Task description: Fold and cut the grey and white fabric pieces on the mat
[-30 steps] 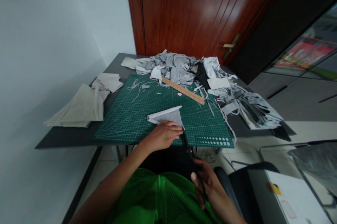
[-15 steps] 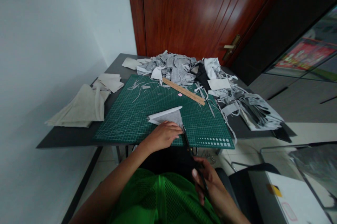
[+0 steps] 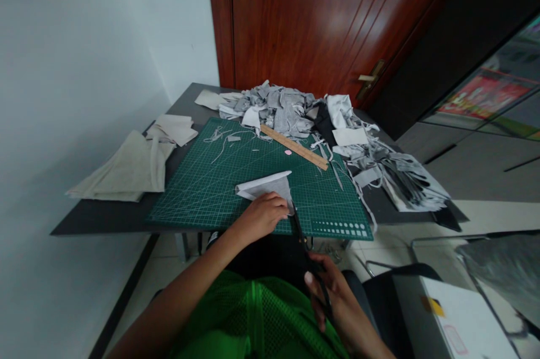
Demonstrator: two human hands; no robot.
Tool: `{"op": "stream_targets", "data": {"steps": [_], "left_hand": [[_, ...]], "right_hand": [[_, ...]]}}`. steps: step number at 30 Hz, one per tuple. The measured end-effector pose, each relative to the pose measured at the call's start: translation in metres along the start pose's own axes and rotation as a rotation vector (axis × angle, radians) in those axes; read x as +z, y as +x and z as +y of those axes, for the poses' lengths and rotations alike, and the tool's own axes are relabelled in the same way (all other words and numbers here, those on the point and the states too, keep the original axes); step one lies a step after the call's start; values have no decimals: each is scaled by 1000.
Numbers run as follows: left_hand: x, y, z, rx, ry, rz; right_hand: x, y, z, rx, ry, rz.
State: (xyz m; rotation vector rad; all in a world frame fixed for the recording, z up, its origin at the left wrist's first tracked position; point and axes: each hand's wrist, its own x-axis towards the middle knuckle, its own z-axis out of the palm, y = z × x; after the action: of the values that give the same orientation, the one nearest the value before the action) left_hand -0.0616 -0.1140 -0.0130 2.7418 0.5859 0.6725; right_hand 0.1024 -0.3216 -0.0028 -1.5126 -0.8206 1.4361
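Fabric (image 3: pixel 270 184) lies beneath left hand (image 3: pixel 262 216), scissors (image 3: pixel 301 235) beside fingertips (image 3: pixel 285 212).

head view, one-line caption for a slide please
Left hand pins grey folded fabric on a green cutting mat while the right hand works black scissors at its edge.

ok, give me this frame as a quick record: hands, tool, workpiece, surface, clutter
left hand: lies on top of the gray fabric piece, pressing it to the mat
right hand: grips the handles of black scissors
blade tips: at the fabric's near right corner
surface: green cutting mat on a dark table
on mat: wooden ruler, thin trimmings
far side: pile of gray scraps
left of mat: folded beige cloth
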Motion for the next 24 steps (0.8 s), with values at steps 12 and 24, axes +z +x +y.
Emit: {"op": "stream_targets", "data": {"steps": [12,24], "left_hand": [[2,-2,-1,1,-12,-4],[6,-2,-4,11,-23,-3]], "right_hand": [[3,-4,6,-8,-8,10],[4,-7,9,-21,-33,3]]}}
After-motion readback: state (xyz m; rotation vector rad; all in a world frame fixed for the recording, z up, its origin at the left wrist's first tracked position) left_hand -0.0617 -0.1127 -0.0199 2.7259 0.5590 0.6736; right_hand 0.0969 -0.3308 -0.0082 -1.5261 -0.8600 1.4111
